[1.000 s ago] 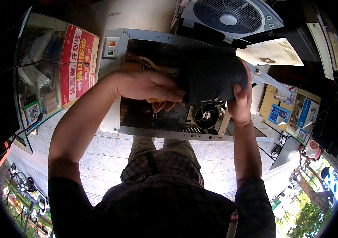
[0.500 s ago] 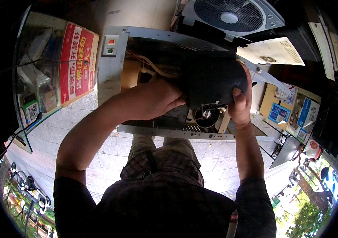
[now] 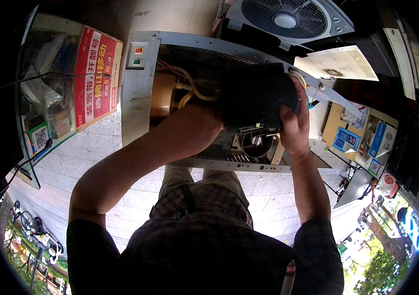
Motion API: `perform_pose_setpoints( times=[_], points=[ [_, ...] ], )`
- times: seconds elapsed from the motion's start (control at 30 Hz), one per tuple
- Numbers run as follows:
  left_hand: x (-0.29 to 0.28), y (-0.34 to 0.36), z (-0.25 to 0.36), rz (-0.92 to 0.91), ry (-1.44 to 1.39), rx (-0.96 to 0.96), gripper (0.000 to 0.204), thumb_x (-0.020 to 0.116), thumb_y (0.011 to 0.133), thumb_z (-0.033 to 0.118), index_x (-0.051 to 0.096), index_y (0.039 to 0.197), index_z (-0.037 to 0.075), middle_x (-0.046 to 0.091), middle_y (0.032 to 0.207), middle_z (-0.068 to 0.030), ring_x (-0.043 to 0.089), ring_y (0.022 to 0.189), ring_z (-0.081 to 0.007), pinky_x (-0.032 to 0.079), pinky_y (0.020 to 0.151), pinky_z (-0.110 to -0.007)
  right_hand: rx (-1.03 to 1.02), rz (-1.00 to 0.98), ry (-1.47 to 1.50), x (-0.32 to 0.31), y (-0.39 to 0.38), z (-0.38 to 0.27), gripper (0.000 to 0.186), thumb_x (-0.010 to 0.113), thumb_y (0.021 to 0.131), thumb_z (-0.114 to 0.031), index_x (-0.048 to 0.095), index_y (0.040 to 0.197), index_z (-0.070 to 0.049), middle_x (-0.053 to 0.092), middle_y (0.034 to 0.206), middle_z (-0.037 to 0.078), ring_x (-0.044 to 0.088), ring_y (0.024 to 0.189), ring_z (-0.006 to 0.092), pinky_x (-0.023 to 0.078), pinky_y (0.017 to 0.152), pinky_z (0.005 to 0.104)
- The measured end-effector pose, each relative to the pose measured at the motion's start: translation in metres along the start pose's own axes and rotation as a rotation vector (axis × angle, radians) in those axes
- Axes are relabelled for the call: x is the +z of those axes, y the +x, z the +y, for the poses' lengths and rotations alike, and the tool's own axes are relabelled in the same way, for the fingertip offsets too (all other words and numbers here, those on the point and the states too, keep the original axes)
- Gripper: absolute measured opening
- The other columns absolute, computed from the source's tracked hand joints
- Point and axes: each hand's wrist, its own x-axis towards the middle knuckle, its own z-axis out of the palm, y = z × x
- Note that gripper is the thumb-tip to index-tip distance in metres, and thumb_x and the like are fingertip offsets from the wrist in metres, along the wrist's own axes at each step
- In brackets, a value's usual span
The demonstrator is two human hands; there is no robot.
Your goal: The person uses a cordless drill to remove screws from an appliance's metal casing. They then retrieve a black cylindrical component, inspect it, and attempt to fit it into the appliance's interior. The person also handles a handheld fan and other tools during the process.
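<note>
A bulky black part (image 3: 258, 96) with a matte, foam-like surface is held over an opened metal cabinet (image 3: 135, 93). My right hand (image 3: 295, 125) grips its right end, thumb on the near side and fingers round the far edge. At the other end, my left hand (image 3: 197, 129) reaches in against the part, and its fingertips are hidden behind it. A tan cylindrical tank (image 3: 163, 96) with pale hoses (image 3: 189, 83) shows inside the cabinet beyond my left wrist. Below the black part sits a round dark component (image 3: 257, 143) with a shiny centre.
Red and green switches (image 3: 138, 56) are set in the cabinet's left end. A grey box fan (image 3: 285, 22) and a perforated cream panel (image 3: 340, 64) lie beyond it. To the left stands a glass case (image 3: 34, 157) with a red sign (image 3: 96, 78); boards with leaflets (image 3: 347, 140) are at right.
The black part has shifted slightly left and tilted, with my right hand moving along. My left hand has moved slightly left and down, showing more of the tank and hoses.
</note>
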Motion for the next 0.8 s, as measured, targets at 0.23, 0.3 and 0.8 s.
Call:
perform_pose_setpoints(
  times=[0.23,0.3,0.8],
  points=[
    [-0.043,0.009,0.005,0.034,-0.324,-0.12,0.025,0.063,0.1,0.023,0.062,0.109,0.0,0.07,0.093,-0.0187,0.072,0.087,-0.0316,0.059,0.076,-0.041,0.057,0.178,0.341,0.008,-0.001,0.0,0.087,0.071,0.086,-0.052,0.037,0.154,-0.009,0.051,0.139,0.014,0.054,0.128,0.0288,0.051,0.103,0.0426],
    [-0.048,0.008,-0.009,-0.056,-0.469,-0.166,0.033,0.065,0.098,0.03,0.061,0.113,0.001,0.068,0.101,-0.0235,0.068,0.1,-0.0428,0.055,0.087,-0.048,0.003,0.148,0.31,0.003,0.003,0.004,0.091,0.074,0.084,-0.054,0.037,0.155,-0.01,0.05,0.141,0.014,0.054,0.129,0.0286,0.051,0.104,0.0426],
    [-0.042,0.005,-0.021,-0.158,-0.425,-0.052,0.035,0.047,0.109,0.033,0.066,0.11,0.003,0.069,0.088,-0.0129,0.07,0.081,-0.0249,0.054,0.073,-0.04,-0.033,0.083,0.21,-0.005,-0.002,0.02,0.092,0.073,0.087,-0.057,0.032,0.157,-0.014,0.042,0.147,0.013,0.049,0.134,0.031,0.051,0.107,0.0458]
  ],
)
